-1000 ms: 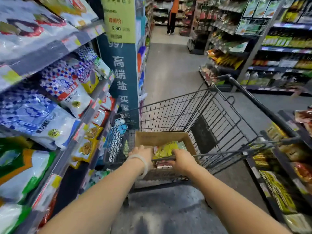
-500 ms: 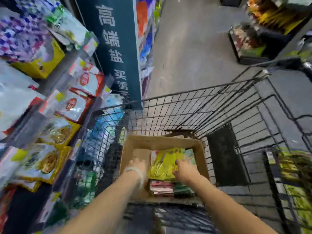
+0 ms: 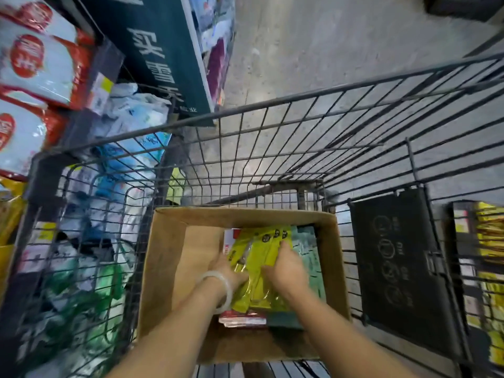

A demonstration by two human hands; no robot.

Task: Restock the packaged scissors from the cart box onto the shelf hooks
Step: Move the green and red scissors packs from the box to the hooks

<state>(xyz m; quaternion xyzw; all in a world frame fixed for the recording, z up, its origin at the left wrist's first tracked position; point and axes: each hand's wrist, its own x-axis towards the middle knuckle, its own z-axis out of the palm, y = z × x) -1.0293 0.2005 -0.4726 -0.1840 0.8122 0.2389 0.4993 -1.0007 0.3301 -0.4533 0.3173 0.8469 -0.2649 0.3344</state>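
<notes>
An open cardboard box (image 3: pixel 169 257) sits in the wire cart (image 3: pixel 286 148). Inside it lies a stack of yellow-green scissors packs (image 3: pixel 259 252), with red (image 3: pixel 242 320) and teal packs (image 3: pixel 311 257) under and beside them. My left hand (image 3: pixel 226 271), with a pale bangle on the wrist, grips the left edge of the yellow-green stack. My right hand (image 3: pixel 286 266) holds the same stack from the right, fingers over its top. No shelf hooks are in view.
Shelves of bagged goods (image 3: pixel 35 69) stand close on the left behind the cart wall. A dark green sign panel (image 3: pixel 161 50) stands ahead on the left. The cart's black folding seat flap (image 3: pixel 401 263) is at right, with yellow packets (image 3: pixel 491 241) beyond. Grey floor lies ahead.
Both hands left the cart handle and reached down into the box, closing on the yellow-green packs. The view tilted downward over the cart.
</notes>
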